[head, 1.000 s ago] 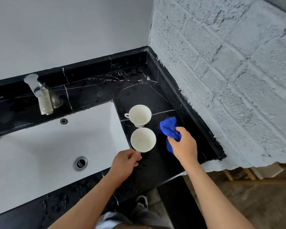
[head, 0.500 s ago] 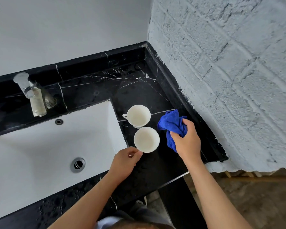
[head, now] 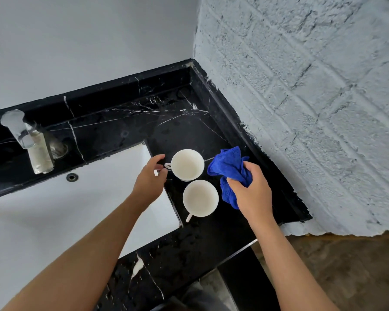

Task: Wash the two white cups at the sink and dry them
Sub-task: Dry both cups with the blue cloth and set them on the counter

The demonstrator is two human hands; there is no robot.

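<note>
L hand [head: 149, 178] pinching far cup [head: 187, 163] handle, R hand [head: 252, 191] clenched on blue cloth [head: 229, 169]; no writing legible

A black marble tabletop [head: 121, 129] veined with thin white lines filled the corner, with a raised black upstand along its back and right edges. A clear-handled tap [head: 29, 142] stood at the back left on the tabletop. Behind it rose a smooth pale wall [head: 81, 41], and to the right a wall of rough, white-painted brick [head: 312, 97], its paint ragged along the lower edge. A brown floor [head: 350, 272] showed at the lower right.
</note>
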